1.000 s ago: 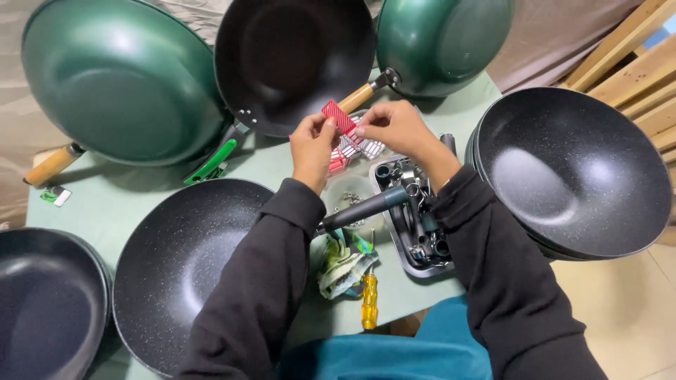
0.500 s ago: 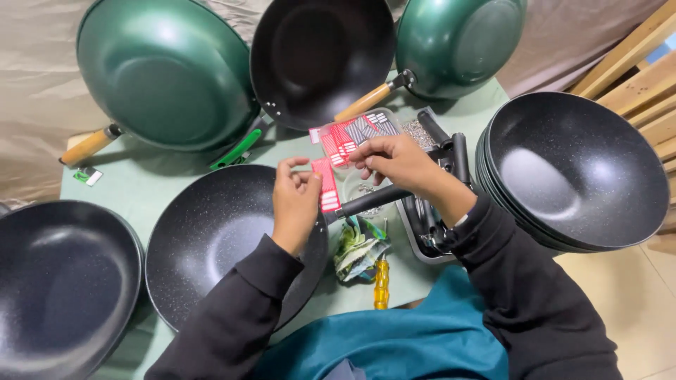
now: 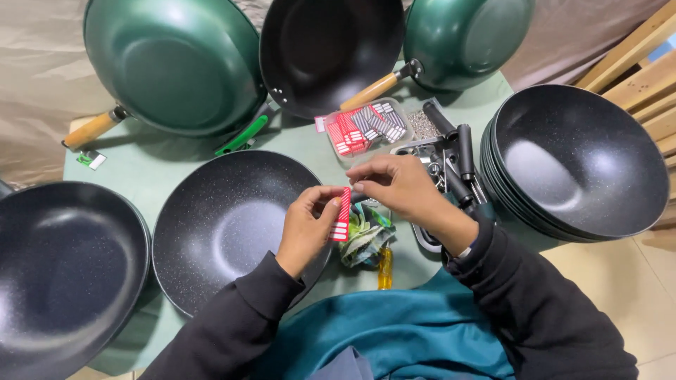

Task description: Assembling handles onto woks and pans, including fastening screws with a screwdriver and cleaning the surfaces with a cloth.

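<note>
While both hands pinch it, the red tag (image 3: 342,214) seemingly stands upright.

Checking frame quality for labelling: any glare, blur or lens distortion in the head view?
Head view: sharp overall, the left hand and right hand on the red strip show no motion blur; soft glare patches on the green pan and the stacked black pans; wide-angle bending at the edges; shadows soft.

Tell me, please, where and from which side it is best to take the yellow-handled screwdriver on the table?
Probably by its yellow handle, coming from above on the near side. The handle lies bare at the table's near edge, while its far end goes under the crumpled green packet.
</note>
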